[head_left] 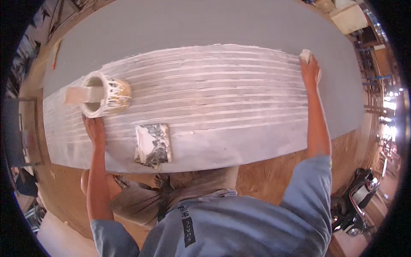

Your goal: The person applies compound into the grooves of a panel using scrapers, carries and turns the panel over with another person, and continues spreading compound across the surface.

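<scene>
A large grey panel (pixel 239 23) lies before me, its middle covered with long pale stripes of a white paste. My right hand (pixel 311 72) is closed around a small whitish block-like piece (pixel 305 55) at the right end of the stripes; its exact kind I cannot tell. On the left, a paste-smeared bucket (pixel 119 95) stands on the striped area, with a flat pale strip (pixel 77 95) across its mouth. My left hand (pixel 94 125) grips the bucket's near rim, its fingers partly hidden. Between my hands, nearer my body, a square palette (pixel 162 147) carries white paste.
A thin tool with an orange-red tip (pixel 55 58) lies at the panel's far left edge. Below the panel is a brown floor (pixel 265 180). A motorcycle (pixel 357 201) stands at the lower right, and a pale box (pixel 349 18) sits beyond the upper right corner.
</scene>
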A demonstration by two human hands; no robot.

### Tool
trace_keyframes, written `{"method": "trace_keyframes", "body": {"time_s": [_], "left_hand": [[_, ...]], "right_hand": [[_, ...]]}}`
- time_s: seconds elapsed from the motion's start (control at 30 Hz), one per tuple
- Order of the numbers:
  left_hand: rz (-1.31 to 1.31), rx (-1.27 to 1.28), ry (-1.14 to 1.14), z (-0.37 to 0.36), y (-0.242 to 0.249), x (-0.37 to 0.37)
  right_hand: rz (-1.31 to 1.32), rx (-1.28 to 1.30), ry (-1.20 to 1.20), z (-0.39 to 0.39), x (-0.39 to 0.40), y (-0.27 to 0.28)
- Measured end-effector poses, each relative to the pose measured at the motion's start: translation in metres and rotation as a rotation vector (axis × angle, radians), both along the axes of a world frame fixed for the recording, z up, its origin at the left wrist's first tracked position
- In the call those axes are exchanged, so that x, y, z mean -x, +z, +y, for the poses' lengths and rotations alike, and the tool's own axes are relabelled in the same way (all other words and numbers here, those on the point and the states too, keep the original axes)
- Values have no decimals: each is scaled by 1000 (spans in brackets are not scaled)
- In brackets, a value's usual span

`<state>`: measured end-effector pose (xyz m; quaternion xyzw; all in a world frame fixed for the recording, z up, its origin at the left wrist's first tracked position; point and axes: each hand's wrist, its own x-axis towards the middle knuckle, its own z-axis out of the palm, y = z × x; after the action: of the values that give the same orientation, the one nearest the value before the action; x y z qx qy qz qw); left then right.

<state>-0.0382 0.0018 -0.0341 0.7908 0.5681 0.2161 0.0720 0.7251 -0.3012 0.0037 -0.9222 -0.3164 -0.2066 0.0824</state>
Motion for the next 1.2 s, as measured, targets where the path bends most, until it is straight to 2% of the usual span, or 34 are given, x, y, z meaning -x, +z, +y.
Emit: {"method": "trace_keyframes", "body": {"time_s": [0.07,0.13,0.17,0.27,0.43,0.53,0.6,0.63,0.67,0.77,0.83,1.0,1.07,1.2], "left_hand": [[40,34,-15,0,3,1],[65,-14,2,-3,8,-8],[9,38,28,-4,12,-12],[-69,0,-42,-9,22,-18],[-68,-3,-21,-10,21,-16],[42,-43,-109,-7,15,-9],[-64,92,-20,-7,19,-10],[45,46,0,-4,11,-4],[49,51,-15,-2,4,1],[-73,69,6,-2,8,0],[-48,68,23,-5,8,-1],[-14,99,-15,2,1,10],[44,73,49,0,4,8],[-82,101,6,8,-1,12]], "right_hand": [[538,-305,152,45,104,22],[635,-281,429,94,154,-1],[584,-204,381,121,202,11],[667,-185,556,186,285,36],[572,-174,621,241,335,30],[533,-134,572,241,326,31],[469,-68,562,231,313,33],[471,-66,547,226,302,30],[440,-71,538,218,288,29],[363,-44,505,197,252,33],[252,-35,508,180,224,26],[307,31,372,119,128,34],[295,89,300,95,100,36],[284,95,286,68,65,36]]}}
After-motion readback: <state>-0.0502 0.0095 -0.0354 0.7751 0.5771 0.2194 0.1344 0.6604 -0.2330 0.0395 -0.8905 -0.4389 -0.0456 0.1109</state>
